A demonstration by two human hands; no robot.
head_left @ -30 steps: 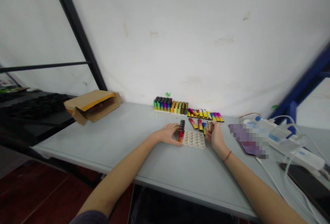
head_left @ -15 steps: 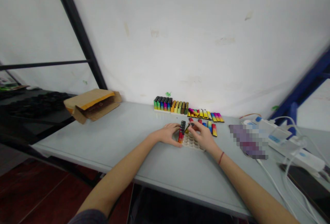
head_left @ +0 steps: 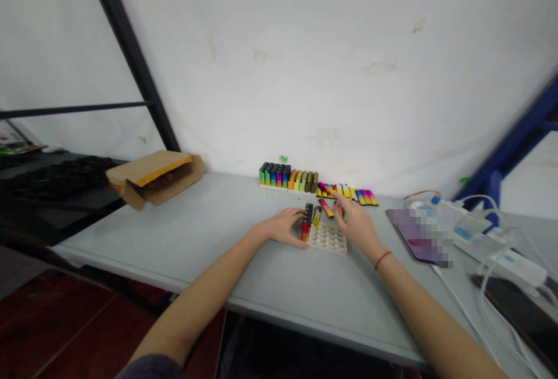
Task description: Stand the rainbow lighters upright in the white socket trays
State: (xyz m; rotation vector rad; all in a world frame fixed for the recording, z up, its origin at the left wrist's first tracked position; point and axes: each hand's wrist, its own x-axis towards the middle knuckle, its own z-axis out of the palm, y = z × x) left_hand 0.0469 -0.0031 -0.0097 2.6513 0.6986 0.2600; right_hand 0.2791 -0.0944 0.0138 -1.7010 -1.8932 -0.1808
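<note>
My left hand (head_left: 285, 228) curves round the left end of a pale lighter tray (head_left: 329, 246), thumb at its front corner and fingers behind. Along that end stands a row of red lighters (head_left: 306, 229) with black tops. One yellow lighter (head_left: 317, 216) stands upright in a hole beside them; many other holes show bare. My right hand (head_left: 358, 223) reaches past the tray's back right, over loose lighters, fingers extended and holding nothing visible. Just left of its fingers lies a red and yellow lighter (head_left: 326, 208). Other loose lighters are partly hidden beneath this hand.
Filled blocks of upright lighters (head_left: 275, 175) stand against the wall, with flat multicoloured lighters (head_left: 368, 197) to their right. An opened cardboard box (head_left: 154, 174) lies at left. A phone (head_left: 412, 233), a power strip (head_left: 518, 265), cables and a dark phone (head_left: 518, 309) occupy the right.
My right hand has let go of the yellow lighter, which now stands in the tray, and has moved right and back over the loose lighters. My left hand stays put.
</note>
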